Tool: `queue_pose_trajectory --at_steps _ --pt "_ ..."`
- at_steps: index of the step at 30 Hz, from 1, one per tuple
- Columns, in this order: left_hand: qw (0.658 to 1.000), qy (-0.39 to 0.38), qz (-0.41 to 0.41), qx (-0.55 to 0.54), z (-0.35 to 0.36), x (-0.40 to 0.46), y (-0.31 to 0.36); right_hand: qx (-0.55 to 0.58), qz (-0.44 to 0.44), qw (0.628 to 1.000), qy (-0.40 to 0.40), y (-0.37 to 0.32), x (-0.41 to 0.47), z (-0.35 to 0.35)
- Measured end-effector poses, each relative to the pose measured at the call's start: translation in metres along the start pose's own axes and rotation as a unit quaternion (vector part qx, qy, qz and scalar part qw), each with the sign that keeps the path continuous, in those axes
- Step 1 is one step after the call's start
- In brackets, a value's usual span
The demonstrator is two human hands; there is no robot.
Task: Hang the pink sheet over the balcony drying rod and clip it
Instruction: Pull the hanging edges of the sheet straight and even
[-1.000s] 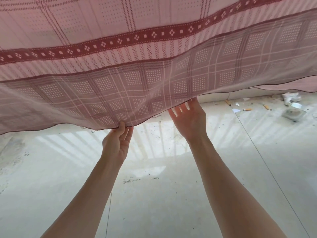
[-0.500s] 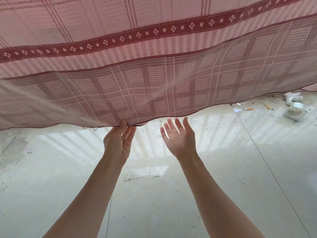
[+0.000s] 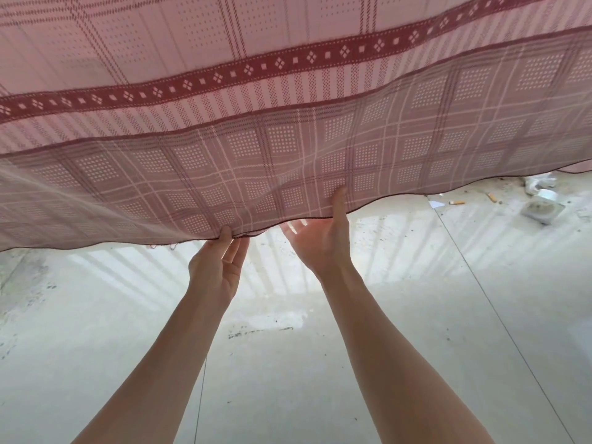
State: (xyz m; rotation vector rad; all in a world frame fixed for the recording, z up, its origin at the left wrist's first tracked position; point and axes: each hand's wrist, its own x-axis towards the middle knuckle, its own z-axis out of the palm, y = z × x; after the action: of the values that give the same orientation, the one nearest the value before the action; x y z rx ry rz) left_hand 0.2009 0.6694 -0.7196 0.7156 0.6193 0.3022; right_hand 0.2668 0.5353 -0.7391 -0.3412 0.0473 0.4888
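Note:
The pink sheet (image 3: 288,91), checked with a dark red patterned band, hangs across the whole upper view in two layers. The rod that bears it is out of view. My left hand (image 3: 217,264) pinches the lower hem of the front layer between thumb and fingers. My right hand (image 3: 320,241) is raised just to the right of it, palm towards me. Its thumb lies straight over the front of the hem and its spread fingers reach behind the fabric. No clip is visible.
Below the sheet lies a pale tiled floor (image 3: 416,315) with striped sunlight. At the far right on the floor are a white socket plate (image 3: 541,209), crumpled white scraps (image 3: 538,184) and cigarette butts (image 3: 456,202).
My right hand has moved up and right from below the hem, and its thumb now lies over the front of the fabric. My left hand keeps its pinch on the hem.

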Motion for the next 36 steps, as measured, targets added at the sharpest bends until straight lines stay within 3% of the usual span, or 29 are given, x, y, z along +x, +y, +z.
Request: queue_pose_trajectory --at_steps 4,9,15,18,29,33,36 --pt "1.0 -0.002 0.006 0.006 -0.003 -0.001 0.001 0.011 -0.008 1.0 -0.014 0.001 -0.004 0.006" --pt "0.999 0.009 0.023 0.04 -0.006 0.0 0.003 0.057 -0.091 0.994 0.025 -0.02 -0.01 0.0" --pt "0.998 -0.011 0.034 0.048 -0.009 0.001 0.004 0.02 -0.176 0.98 0.093 -0.08 -0.022 -0.019" --pt "0.997 -0.029 0.034 0.058 -0.005 0.0 -0.003 0.019 -0.188 0.972 0.137 -0.094 -0.033 -0.03" --pt "0.999 -0.011 0.034 0.024 0.006 0.004 -0.018 0.045 -0.205 0.963 0.168 -0.103 -0.034 -0.042" --pt "0.995 -0.057 -0.013 -0.075 0.011 0.006 -0.025 0.035 -0.199 0.964 0.172 -0.108 -0.035 -0.035" --pt "0.992 -0.105 -0.052 -0.049 0.026 -0.001 -0.043 0.036 -0.191 0.967 0.162 -0.107 -0.039 -0.033"
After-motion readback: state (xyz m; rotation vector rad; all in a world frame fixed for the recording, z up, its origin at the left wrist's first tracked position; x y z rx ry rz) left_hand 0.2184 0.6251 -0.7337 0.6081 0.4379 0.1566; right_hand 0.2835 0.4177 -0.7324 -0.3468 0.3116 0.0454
